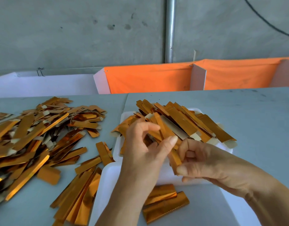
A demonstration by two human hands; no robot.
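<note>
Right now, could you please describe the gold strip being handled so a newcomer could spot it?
Find the white tray heaped with gold strips, right of the loose pile on the table. Just before it the left hand and right hand meet. The held strip is pinched between them; all others lie loose.
</note>
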